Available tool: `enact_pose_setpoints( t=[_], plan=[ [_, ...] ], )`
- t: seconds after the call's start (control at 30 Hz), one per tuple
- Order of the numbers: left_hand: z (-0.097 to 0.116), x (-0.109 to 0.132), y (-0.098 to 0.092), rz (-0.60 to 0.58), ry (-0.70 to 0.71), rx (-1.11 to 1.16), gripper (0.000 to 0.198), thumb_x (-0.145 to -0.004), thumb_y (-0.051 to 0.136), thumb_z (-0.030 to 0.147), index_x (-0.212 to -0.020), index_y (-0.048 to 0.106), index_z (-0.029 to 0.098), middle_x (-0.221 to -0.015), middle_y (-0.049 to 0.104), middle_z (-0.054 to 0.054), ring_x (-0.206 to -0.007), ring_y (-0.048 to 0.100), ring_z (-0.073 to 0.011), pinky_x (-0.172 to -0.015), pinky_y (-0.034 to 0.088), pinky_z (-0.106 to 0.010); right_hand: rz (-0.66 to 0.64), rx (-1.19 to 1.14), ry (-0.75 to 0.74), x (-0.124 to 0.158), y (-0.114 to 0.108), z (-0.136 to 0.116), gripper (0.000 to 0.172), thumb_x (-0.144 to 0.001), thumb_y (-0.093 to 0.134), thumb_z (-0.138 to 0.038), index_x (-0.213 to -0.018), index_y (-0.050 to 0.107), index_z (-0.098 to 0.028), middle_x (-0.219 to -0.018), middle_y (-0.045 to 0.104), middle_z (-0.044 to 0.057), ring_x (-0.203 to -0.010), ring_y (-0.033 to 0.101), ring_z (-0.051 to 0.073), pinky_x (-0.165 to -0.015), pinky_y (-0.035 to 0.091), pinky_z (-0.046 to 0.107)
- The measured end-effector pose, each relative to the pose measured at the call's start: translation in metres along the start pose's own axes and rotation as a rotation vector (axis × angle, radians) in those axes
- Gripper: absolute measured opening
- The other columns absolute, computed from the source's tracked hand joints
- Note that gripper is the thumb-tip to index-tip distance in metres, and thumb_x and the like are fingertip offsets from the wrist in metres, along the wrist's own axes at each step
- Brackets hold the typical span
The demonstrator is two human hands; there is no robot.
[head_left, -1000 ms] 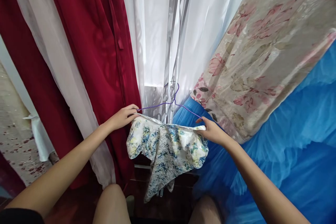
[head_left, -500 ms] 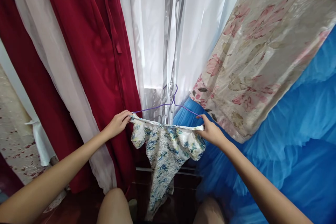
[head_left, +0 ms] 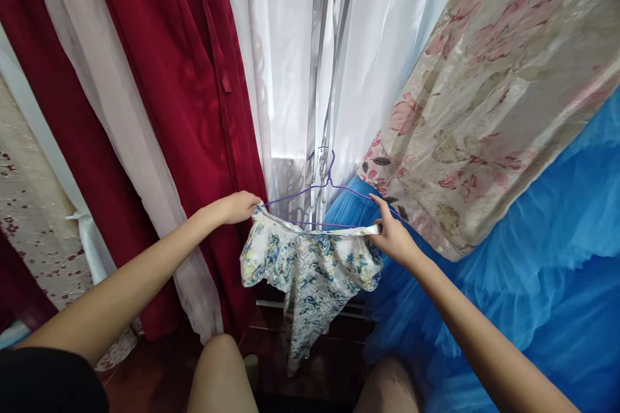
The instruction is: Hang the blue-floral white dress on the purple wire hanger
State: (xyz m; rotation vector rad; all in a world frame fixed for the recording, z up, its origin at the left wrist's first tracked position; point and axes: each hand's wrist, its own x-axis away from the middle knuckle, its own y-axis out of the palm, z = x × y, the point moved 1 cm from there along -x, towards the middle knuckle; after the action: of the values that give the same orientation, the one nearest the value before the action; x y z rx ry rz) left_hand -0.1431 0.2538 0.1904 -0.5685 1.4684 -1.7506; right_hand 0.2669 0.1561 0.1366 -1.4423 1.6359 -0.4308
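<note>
From the head camera we see our left hand pinching one end of the blue-patterned garment and our right hand gripping the other end, stretched under the purple wire hanger, which hooks on a silver rail. Red dress crowds the left, floral fabric and blue tulle the right; little free room between.
</note>
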Motion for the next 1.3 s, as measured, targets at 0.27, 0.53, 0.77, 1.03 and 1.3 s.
enact_pose_setpoints(
  t=[0.27,0.53,0.77,1.03,1.3],
  plan=[
    [-0.017,-0.024,0.022,0.357,-0.088,-0.119,0.028,-0.088,0.041,0.016,-0.083,0.069,0.016,-0.082,0.067,-0.013,-0.084,0.066,-0.0274,-0.081,0.050,-0.036,0.016,-0.015,-0.010,-0.004,-0.004,0.001,0.075,-0.078,0.060,-0.024,-0.149,0.036,-0.024,-0.067,0.057,-0.006,-0.057,0.053,0.018,-0.059,0.038,0.026],
    [0.006,-0.040,0.028,0.495,0.013,0.023,0.039,-0.094,0.038,0.018,-0.110,0.073,0.015,-0.117,0.072,-0.011,-0.111,0.066,-0.0244,-0.101,0.048,-0.036,-0.033,-0.115,-0.043,0.000,-0.001,0.000,0.082,-0.077,0.056,-0.017,-0.153,0.028,-0.022,-0.062,0.049,-0.008,-0.052,0.048,0.016,-0.055,0.034,0.025],
    [0.063,-0.053,0.027,0.513,0.201,0.352,0.033,-0.096,0.040,0.019,-0.110,0.070,0.017,-0.118,0.070,-0.009,-0.114,0.064,-0.0233,-0.101,0.046,-0.037,0.030,0.000,-0.011,0.006,-0.005,-0.003,0.076,-0.077,0.057,-0.017,-0.151,0.042,-0.024,-0.067,0.058,-0.003,-0.053,0.048,0.015,-0.056,0.036,0.025],
    [0.069,-0.045,0.050,0.543,0.048,0.475,0.021,-0.099,0.042,0.030,-0.113,0.055,0.019,-0.068,0.050,0.004,-0.063,0.049,-0.0151,-0.064,0.038,-0.025,0.207,-0.021,0.082,0.022,-0.028,0.020,0.061,-0.077,0.062,-0.026,-0.137,0.063,-0.018,-0.076,0.070,0.003,-0.059,0.056,0.018,-0.058,0.041,0.028],
    [0.040,-0.029,0.039,0.542,-0.071,0.616,0.036,-0.092,0.056,0.048,-0.073,0.059,0.018,-0.066,0.054,0.002,-0.068,0.048,-0.0159,-0.065,0.035,-0.026,-0.451,-0.674,0.330,0.027,-0.063,0.020,0.041,-0.072,0.081,-0.051,-0.082,0.079,-0.011,-0.067,0.074,0.007,-0.053,0.061,0.018,-0.052,0.046,0.027]
  ],
)
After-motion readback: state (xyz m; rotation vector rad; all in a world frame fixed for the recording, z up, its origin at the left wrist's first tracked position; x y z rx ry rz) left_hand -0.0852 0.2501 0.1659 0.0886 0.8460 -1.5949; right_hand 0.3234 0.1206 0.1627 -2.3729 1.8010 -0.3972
